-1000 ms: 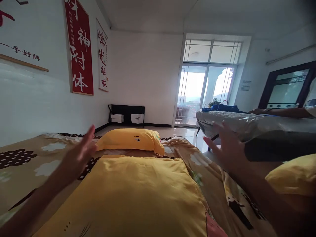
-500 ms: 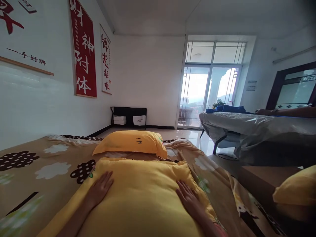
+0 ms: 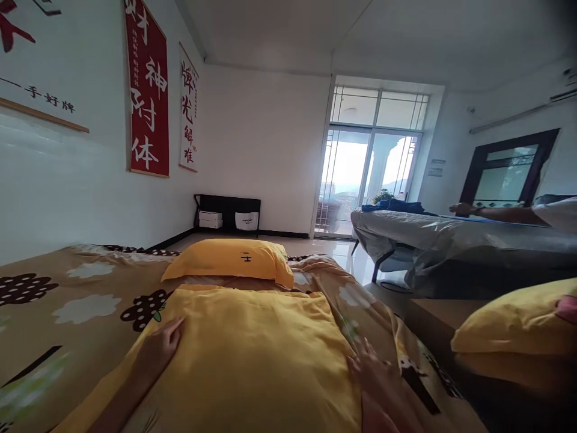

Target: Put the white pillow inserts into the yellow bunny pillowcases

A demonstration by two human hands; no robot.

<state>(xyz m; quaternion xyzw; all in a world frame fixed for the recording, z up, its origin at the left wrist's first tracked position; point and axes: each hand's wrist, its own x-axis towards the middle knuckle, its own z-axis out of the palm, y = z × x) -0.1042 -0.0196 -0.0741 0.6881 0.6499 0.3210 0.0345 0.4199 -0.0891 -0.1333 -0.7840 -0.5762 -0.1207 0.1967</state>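
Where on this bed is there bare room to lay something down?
Free: the patterned quilt between the wall and the near yellow pillow. Crowded: the middle, with that pillow, the far pillow, the left hand and right hand.

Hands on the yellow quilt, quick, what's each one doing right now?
Left hand: open, flat on the left edge of the yellow quilt, holding nothing.
Right hand: open, fingers spread at the quilt's right edge, holding nothing.

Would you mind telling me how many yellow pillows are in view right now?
3: one under both hands in front, one beyond it at the head of the bed, and one at the right edge, partly cut off. Others may be out of frame.
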